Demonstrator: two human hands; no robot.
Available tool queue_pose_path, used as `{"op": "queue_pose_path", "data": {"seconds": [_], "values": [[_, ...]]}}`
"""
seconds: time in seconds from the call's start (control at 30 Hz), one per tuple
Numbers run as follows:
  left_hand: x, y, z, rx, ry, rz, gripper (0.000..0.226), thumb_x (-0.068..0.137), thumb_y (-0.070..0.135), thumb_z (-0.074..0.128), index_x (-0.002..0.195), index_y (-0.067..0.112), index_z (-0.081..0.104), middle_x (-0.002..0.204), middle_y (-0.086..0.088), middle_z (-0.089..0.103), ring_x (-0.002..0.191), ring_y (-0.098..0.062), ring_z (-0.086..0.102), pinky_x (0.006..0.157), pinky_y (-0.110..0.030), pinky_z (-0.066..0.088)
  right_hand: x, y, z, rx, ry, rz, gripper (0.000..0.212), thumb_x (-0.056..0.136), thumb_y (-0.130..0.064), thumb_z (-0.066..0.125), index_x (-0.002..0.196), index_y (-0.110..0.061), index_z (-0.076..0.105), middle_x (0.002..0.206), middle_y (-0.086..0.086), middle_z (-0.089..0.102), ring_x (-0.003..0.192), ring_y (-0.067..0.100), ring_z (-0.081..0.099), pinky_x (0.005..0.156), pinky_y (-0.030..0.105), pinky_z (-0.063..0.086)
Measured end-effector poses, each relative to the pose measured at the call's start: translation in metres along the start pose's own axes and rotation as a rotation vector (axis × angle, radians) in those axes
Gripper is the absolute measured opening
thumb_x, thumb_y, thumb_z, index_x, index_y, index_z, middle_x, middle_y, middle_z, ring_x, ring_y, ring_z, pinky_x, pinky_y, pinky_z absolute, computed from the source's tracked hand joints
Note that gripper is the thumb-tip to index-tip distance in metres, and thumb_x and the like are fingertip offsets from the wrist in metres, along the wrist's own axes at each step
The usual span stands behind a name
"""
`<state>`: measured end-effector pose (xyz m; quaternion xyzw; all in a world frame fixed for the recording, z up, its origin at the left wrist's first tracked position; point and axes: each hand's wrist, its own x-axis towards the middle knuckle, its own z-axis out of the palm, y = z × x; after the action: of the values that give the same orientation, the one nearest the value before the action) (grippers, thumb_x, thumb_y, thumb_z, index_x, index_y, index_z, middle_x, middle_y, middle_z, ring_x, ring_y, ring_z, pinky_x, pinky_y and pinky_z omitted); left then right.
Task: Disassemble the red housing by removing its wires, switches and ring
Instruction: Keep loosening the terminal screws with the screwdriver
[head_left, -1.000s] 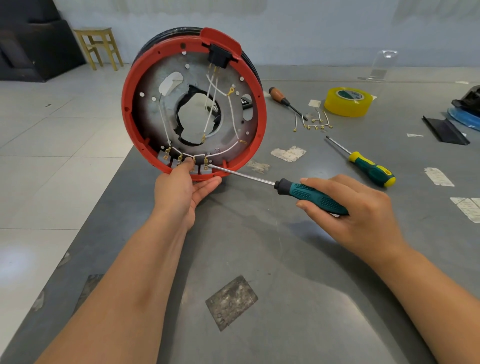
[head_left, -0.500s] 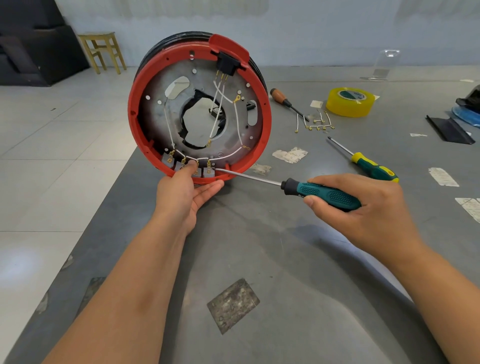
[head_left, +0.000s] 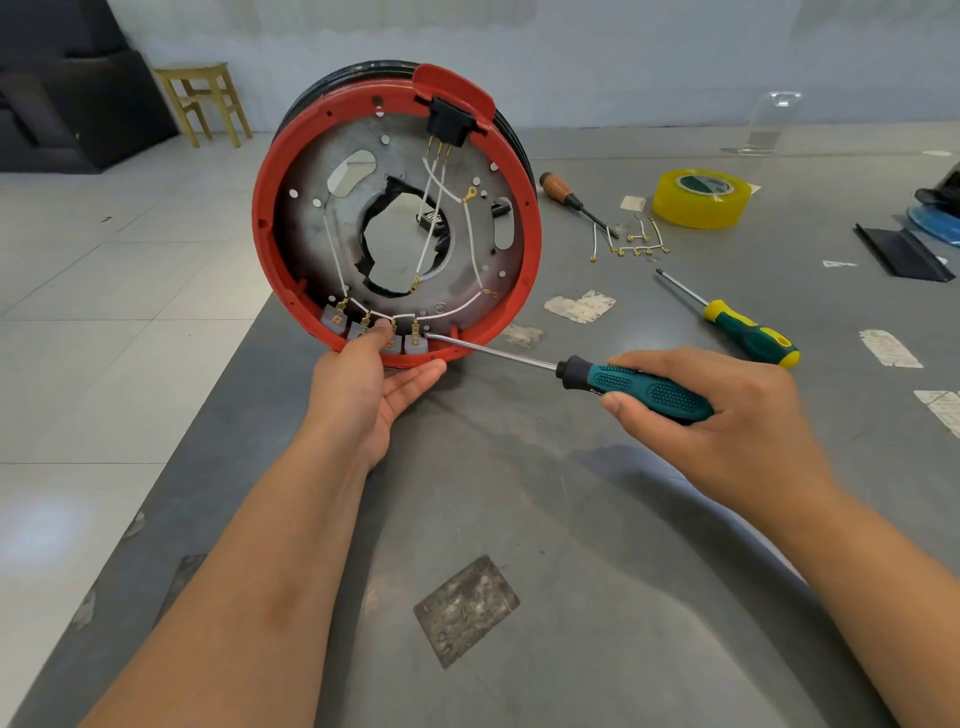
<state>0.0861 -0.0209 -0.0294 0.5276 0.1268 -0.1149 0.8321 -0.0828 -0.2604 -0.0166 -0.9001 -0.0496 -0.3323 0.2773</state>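
Left hand (head_left: 371, 387) grips red housing (head_left: 270, 208) rim, fingers hidden beneath; right hand (head_left: 727, 415) clasps screwdriver (head_left: 644, 389), handle end covered.

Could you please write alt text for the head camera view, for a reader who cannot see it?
A person's left hand holds a round red housing upright on a grey table, while the right hand holds a teal screwdriver with its tip at the switches along the bottom rim. Behind lie two more screwdrivers, loose wires and yellow tape.
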Motion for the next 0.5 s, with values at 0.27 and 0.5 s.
{"op": "queue_pose_path", "data": {"seconds": [0.27,0.5], "values": [[-0.001,0.002,0.000,-0.050,0.015,-0.018,0.019,0.106,0.018,0.062,0.119,0.005,0.062,0.096,-0.023,0.079,0.078,-0.034,0.080,0.057,-0.030,0.062,-0.002,0.000,0.007,0.016,0.010,-0.004,0.028,0.089,-0.040,0.073,0.113,-0.025,0.076,0.092,-0.016,0.070,0.081,0.005,0.065,0.069,0.013,0.048],[-0.003,0.003,0.001,-0.079,0.023,-0.015,0.013,0.106,0.018,0.062,0.110,0.006,0.064,0.096,-0.022,0.079,0.078,-0.033,0.080,0.057,-0.029,0.062,-0.005,-0.009,0.008,-0.052,0.013,-0.020,0.030,0.091,-0.039,0.074,0.115,-0.022,0.075,0.092,-0.005,0.073,0.076,0.013,0.063,0.065,0.027,0.051]]}}
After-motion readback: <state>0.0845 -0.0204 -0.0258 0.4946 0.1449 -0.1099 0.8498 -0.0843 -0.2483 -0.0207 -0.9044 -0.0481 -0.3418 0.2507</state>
